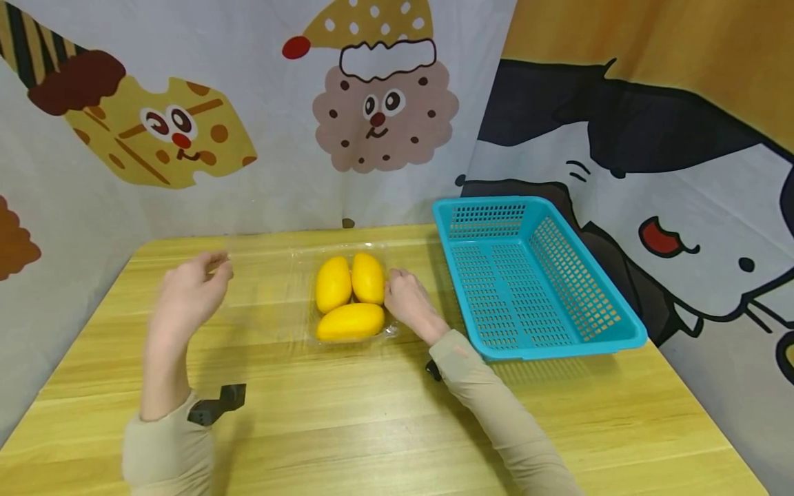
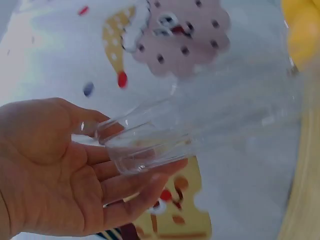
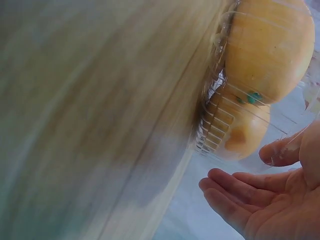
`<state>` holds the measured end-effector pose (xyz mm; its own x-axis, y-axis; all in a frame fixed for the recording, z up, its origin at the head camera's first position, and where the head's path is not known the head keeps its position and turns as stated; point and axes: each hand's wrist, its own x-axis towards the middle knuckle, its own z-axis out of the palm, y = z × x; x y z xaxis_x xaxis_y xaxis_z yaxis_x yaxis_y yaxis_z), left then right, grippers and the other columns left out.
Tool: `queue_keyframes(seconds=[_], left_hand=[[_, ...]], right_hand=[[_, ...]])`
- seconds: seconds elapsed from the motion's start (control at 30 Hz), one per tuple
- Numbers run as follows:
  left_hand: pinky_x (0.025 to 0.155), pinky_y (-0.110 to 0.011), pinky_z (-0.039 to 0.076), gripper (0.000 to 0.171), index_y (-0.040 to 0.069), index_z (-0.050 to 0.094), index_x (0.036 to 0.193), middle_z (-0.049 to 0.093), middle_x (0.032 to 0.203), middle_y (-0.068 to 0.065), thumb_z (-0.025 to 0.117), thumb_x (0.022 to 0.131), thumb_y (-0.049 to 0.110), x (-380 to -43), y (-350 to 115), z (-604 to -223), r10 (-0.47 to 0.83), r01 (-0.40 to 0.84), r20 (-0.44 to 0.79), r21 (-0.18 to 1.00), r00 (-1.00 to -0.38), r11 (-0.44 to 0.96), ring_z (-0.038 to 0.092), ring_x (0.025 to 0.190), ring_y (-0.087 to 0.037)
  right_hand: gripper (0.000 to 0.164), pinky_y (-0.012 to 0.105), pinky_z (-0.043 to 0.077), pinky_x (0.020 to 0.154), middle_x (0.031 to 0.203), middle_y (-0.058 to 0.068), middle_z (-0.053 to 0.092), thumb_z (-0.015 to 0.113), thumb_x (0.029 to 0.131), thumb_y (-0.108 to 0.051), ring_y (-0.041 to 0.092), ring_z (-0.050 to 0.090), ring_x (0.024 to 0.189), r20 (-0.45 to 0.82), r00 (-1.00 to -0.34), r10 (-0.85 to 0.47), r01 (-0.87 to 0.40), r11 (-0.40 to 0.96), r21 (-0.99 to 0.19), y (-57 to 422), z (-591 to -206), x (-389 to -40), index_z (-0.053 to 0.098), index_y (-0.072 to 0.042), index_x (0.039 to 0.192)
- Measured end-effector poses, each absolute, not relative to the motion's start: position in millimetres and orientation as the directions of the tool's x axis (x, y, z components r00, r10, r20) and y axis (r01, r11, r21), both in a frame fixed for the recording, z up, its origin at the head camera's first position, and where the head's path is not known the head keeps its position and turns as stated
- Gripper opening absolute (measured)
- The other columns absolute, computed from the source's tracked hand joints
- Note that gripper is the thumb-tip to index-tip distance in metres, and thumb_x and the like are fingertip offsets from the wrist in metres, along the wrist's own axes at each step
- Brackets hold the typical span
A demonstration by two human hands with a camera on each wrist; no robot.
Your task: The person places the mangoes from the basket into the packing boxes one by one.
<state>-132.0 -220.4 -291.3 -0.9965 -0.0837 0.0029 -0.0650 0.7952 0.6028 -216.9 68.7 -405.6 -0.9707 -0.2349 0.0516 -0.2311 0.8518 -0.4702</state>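
Observation:
Three yellow mangoes point(image 1: 350, 322) sit in a clear plastic clamshell box point(image 1: 313, 336) on the table, two side by side behind and one lying across the front. The box's clear lid point(image 2: 155, 145) is folded back to the left. My left hand point(image 1: 194, 286) grips its edge, thumb on one side and fingers on the other. At the right rim of the box is my right hand point(image 1: 409, 300). In the right wrist view its thumb point(image 3: 280, 152) touches the clear plastic, while the other fingers point(image 3: 240, 192) extend loosely beside the box.
A blue plastic basket point(image 1: 462, 289) with mesh walls stands to the right of the box, near the table's right edge. Behind the wooden table point(image 1: 335, 427) hangs a cloth point(image 1: 260, 41) printed with cartoon figures. Dark wrist straps point(image 1: 217, 406) are on the sleeves.

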Motion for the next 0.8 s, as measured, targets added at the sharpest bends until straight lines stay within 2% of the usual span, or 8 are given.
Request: queue_keyframes(seconds=[0.03, 0.1, 0.23, 0.33, 0.4, 0.47, 0.67, 0.8], left_hand=[[0.085, -0.056, 0.051, 0.060, 0.000, 0.032, 0.146, 0.048, 0.137, -0.029, 0.024, 0.102, 0.040, -131, -216, -289, -0.069, -0.057, -0.005, 0.626, -0.998, 0.778, 0.049, 0.122, -0.047], [0.096, -0.063, 0.043, 0.061, 0.003, 0.030, 0.147, 0.048, 0.139, -0.027, 0.023, 0.102, 0.043, -130, -207, -284, -0.044, -0.036, -0.005, 0.670, -0.999, 0.742, 0.044, 0.127, -0.047], [0.102, -0.063, 0.039, 0.065, 0.001, 0.031, 0.147, 0.045, 0.141, -0.028, 0.020, 0.102, 0.047, -129, -186, -284, -0.006, 0.025, 0.041, 0.717, -0.999, 0.696, 0.048, 0.123, -0.044], [0.105, -0.062, 0.038, 0.066, -0.001, 0.032, 0.146, 0.044, 0.141, -0.029, 0.020, 0.102, 0.047, -133, -169, -289, 0.024, 0.058, 0.058, 0.718, -0.998, 0.694, 0.050, 0.119, -0.043], [0.108, -0.061, 0.035, 0.067, -0.002, 0.032, 0.145, 0.043, 0.142, -0.029, 0.020, 0.102, 0.048, -137, -158, -296, 0.037, 0.072, 0.065, 0.709, -0.997, 0.701, 0.047, 0.126, -0.043], [0.110, -0.059, 0.035, 0.068, -0.003, 0.034, 0.144, 0.043, 0.142, -0.028, 0.019, 0.102, 0.049, -142, -149, -305, 0.042, 0.089, 0.084, 0.700, -0.996, 0.708, 0.043, 0.130, -0.044], [0.114, -0.053, 0.033, 0.062, -0.006, 0.041, 0.138, 0.043, 0.143, -0.027, 0.023, 0.104, 0.041, -155, -126, -335, 0.080, 0.207, 0.214, 0.677, -0.974, 0.706, 0.039, 0.134, -0.042], [0.114, -0.053, 0.033, 0.055, -0.007, 0.043, 0.137, 0.041, 0.144, -0.027, 0.033, 0.103, 0.035, -160, -117, -353, 0.114, 0.246, 0.247, 0.614, -0.962, 0.750, 0.039, 0.134, -0.043]], right_hand=[[0.033, 0.035, 0.058, 0.075, 0.109, 0.020, 0.061, 0.046, 0.099, -0.014, 0.027, 0.063, 0.091, 0.042, -0.973, -0.228, -0.220, 0.848, -0.482, 69, -406, -217, 0.055, 0.008, 0.122], [0.036, 0.036, 0.059, 0.079, 0.117, 0.022, 0.060, 0.045, 0.099, -0.015, 0.028, 0.063, 0.096, 0.025, -0.976, -0.217, -0.200, 0.842, -0.501, 70, -405, -217, 0.053, 0.008, 0.126], [0.040, 0.035, 0.058, 0.081, 0.129, 0.023, 0.057, 0.046, 0.099, -0.018, 0.028, 0.063, 0.096, 0.019, -0.982, -0.187, -0.167, 0.824, -0.542, 72, -404, -218, 0.051, 0.007, 0.130], [0.037, 0.031, 0.056, 0.068, 0.114, 0.020, 0.063, 0.044, 0.100, -0.018, 0.025, 0.062, 0.083, 0.039, -0.985, -0.167, -0.158, 0.799, -0.580, 73, -404, -219, 0.055, 0.006, 0.126], [0.033, 0.029, 0.053, 0.060, 0.098, 0.017, 0.065, 0.043, 0.100, -0.017, 0.022, 0.059, 0.074, 0.063, -0.986, -0.157, -0.164, 0.781, -0.602, 73, -405, -220, 0.059, 0.006, 0.118], [0.031, 0.028, 0.052, 0.057, 0.088, 0.014, 0.063, 0.042, 0.100, -0.017, 0.021, 0.057, 0.072, 0.098, -0.984, -0.148, -0.177, 0.767, -0.616, 73, -405, -221, 0.061, 0.004, 0.113], [0.032, 0.036, 0.057, 0.071, 0.094, 0.017, 0.064, 0.040, 0.102, -0.017, 0.025, 0.060, 0.079, 0.220, -0.969, -0.116, -0.233, 0.727, -0.646, 75, -402, -219, 0.060, 0.004, 0.115], [0.036, 0.040, 0.056, 0.084, 0.105, 0.019, 0.065, 0.037, 0.103, -0.020, 0.029, 0.063, 0.095, 0.265, -0.959, -0.099, -0.253, 0.719, -0.647, 76, -399, -218, 0.060, 0.004, 0.117]])
